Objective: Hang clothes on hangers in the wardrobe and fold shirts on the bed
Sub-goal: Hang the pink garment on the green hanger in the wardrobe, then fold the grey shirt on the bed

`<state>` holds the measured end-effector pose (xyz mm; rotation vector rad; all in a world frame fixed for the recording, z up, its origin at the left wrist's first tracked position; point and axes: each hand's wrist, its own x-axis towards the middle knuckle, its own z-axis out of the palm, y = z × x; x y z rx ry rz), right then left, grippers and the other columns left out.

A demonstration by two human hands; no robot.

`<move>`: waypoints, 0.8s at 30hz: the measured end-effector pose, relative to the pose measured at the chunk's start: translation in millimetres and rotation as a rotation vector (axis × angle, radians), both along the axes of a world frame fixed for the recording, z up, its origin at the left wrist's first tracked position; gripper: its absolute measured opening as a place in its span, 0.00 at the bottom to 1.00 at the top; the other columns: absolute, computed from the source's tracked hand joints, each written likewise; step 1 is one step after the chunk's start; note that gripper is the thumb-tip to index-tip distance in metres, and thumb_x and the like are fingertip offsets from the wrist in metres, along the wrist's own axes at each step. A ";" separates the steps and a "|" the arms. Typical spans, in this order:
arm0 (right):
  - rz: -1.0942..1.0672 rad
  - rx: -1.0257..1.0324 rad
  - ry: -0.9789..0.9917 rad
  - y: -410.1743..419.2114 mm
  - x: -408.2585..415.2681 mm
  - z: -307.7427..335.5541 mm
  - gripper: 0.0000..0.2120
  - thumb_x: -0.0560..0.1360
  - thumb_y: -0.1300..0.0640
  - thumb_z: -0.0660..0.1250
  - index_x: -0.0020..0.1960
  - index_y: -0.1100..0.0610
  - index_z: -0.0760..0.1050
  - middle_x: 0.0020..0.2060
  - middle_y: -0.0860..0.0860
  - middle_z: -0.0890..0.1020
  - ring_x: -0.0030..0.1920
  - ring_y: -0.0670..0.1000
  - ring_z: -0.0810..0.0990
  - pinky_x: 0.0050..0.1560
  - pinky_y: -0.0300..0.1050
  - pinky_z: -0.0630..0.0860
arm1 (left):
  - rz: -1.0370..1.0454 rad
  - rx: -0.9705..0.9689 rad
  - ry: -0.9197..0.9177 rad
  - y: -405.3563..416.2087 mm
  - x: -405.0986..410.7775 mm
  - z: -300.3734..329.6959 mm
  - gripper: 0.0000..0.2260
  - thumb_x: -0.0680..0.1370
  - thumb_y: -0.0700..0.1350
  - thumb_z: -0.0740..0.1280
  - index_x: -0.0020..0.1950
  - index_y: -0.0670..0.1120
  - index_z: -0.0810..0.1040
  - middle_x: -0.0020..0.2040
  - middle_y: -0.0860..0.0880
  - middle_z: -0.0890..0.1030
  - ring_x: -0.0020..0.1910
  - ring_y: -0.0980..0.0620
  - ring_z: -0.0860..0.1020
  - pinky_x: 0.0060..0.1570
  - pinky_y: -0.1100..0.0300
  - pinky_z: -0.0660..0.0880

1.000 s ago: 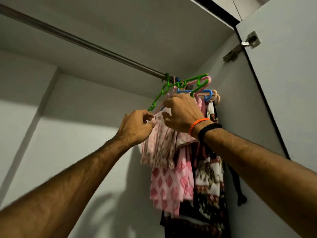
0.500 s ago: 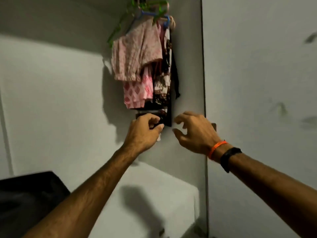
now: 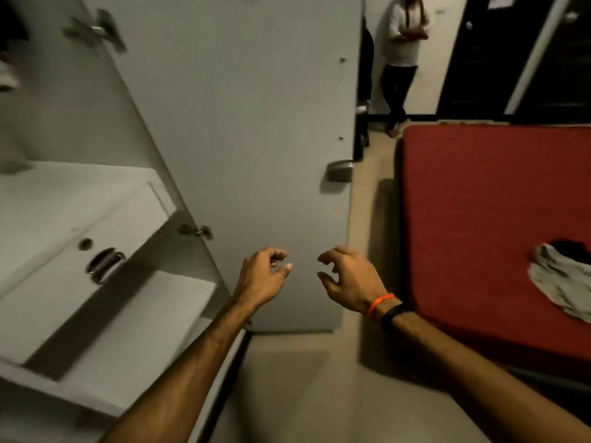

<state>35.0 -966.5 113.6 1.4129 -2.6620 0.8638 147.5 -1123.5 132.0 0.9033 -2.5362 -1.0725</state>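
Since the earlier frames, my view has swung down and right, off the rail and hung clothes and toward the bed (image 3: pixel 479 219); both my hands have come away from the garments. Left hand (image 3: pixel 263 276) and right hand (image 3: pixel 350 279) hang in front of the open wardrobe door (image 3: pixel 240 139), fingers loosely curled, holding nothing. One grey-and-black garment (image 3: pixel 563 276) lies crumpled on the bed, well apart from my right hand. No hanger in view now. Judgement: the hanging part looks at least partly done; this garment is not yet folded or hung. Whether more clothes wait past the frame edge, I cannot tell. Next step is probably reaching for that garment.
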 end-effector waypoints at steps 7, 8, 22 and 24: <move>-0.260 0.142 -0.214 200.2 -59.8 -76.4 0.13 0.74 0.53 0.68 0.56 0.57 0.79 0.50 0.55 0.79 0.51 0.59 0.79 0.50 0.52 0.76 | -0.235 0.142 -0.159 184.7 -111.5 -90.4 0.13 0.76 0.46 0.73 0.60 0.45 0.81 0.56 0.50 0.83 0.56 0.52 0.81 0.59 0.59 0.76; -0.311 0.151 -0.239 225.2 -70.0 -85.1 0.12 0.74 0.53 0.68 0.55 0.57 0.79 0.49 0.54 0.79 0.50 0.59 0.79 0.50 0.52 0.77 | -0.279 0.150 -0.174 208.6 -130.1 -100.1 0.12 0.76 0.45 0.73 0.58 0.45 0.81 0.55 0.49 0.83 0.54 0.52 0.81 0.58 0.59 0.76; -0.919 0.165 -0.509 444.7 -223.1 -145.1 0.13 0.75 0.53 0.70 0.58 0.56 0.80 0.54 0.53 0.81 0.53 0.54 0.80 0.58 0.50 0.77 | -0.773 0.142 -0.362 416.7 -369.9 -169.8 0.13 0.77 0.46 0.72 0.60 0.46 0.81 0.55 0.49 0.83 0.51 0.54 0.79 0.51 0.66 0.72; -0.990 0.152 -0.530 467.4 -247.0 -145.9 0.12 0.75 0.53 0.70 0.57 0.56 0.80 0.53 0.53 0.81 0.53 0.54 0.80 0.58 0.48 0.77 | -0.821 0.131 -0.382 438.4 -405.1 -171.4 0.13 0.77 0.46 0.72 0.60 0.46 0.80 0.55 0.48 0.83 0.50 0.55 0.78 0.51 0.68 0.70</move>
